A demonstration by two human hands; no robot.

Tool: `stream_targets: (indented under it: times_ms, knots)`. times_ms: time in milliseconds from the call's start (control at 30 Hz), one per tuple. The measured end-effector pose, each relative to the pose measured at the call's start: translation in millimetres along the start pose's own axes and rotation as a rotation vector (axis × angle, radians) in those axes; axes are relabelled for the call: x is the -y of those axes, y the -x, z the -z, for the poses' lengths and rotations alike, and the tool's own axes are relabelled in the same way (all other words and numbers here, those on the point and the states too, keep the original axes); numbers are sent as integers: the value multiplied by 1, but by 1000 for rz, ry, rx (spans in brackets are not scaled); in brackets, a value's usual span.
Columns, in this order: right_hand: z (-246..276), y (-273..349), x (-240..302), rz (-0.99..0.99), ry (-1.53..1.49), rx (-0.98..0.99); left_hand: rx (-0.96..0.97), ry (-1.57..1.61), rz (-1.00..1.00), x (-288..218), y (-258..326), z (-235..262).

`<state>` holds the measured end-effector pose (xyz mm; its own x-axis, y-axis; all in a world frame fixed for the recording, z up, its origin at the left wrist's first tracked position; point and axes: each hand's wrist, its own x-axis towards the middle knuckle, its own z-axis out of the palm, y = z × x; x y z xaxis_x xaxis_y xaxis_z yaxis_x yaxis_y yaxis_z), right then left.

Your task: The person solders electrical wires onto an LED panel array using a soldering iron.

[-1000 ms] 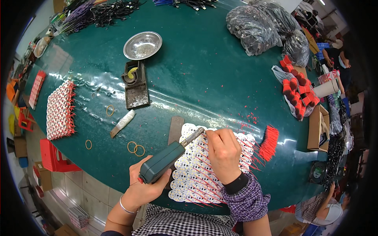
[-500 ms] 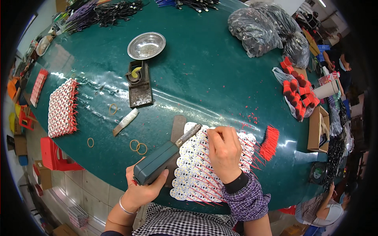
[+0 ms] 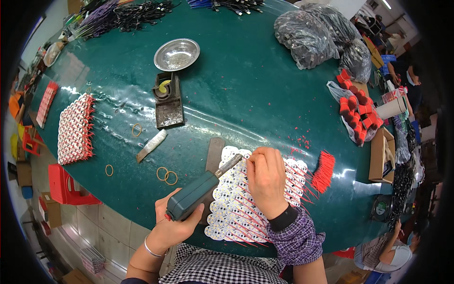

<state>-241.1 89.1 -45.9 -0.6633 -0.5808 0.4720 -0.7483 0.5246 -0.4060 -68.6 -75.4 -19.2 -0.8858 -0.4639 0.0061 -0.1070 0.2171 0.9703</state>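
Note:
My left hand (image 3: 177, 222) is wrapped round the handle of a dark green soldering gun (image 3: 195, 193). Its metal tip points up and right, ending near the fingertips of my right hand (image 3: 267, 182). Those fingers are pinched together over the upper part of a panel of round white LED boards (image 3: 222, 203); what they hold is too small and hidden to make out. Thin red wires (image 3: 248, 213) lie slanted across the boards. Under the panel's left side shows a flat dark metal plate (image 3: 215, 151). Right of the panel lies a bundle of short red wires (image 3: 323, 171).
Farther off stand a metal bowl (image 3: 177, 54) and a dark tray (image 3: 169, 111). Left are a tape-wrapped blade (image 3: 152, 146), rubber bands (image 3: 167, 176) and finished-looking wired panels (image 3: 75, 130). Red bundles (image 3: 359, 111), a cardboard box (image 3: 382, 156) and grey plastic bags (image 3: 307, 38) line the right.
The soldering gun's tip has shifted slightly down, and the gun has moved a little right. My right hand has edged up and left, its fingers still pinched.

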Motion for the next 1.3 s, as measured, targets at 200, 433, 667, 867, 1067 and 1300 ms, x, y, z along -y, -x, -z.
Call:
stream_targets:
  times_ms: [200,433,667,867,1067,1300]
  knots:
    - [0,1,1,-2,21,7,32,-81,8,-2,2,3]
    - [-2,0,3,5,15,-3,-79,-121,-113,-3,15,8]
    - [4,3,-8,22,-17,-47,-167,52,33,8,36,10]
    - [74,17,-23,-56,84,-42,-417,214,223,-7,44,11]
    - [133,76,-105,-324,435,-102,-407,268,190,0,45,11]
    - [120,98,-120,-346,381,-31,-386,255,86,30,54,24]
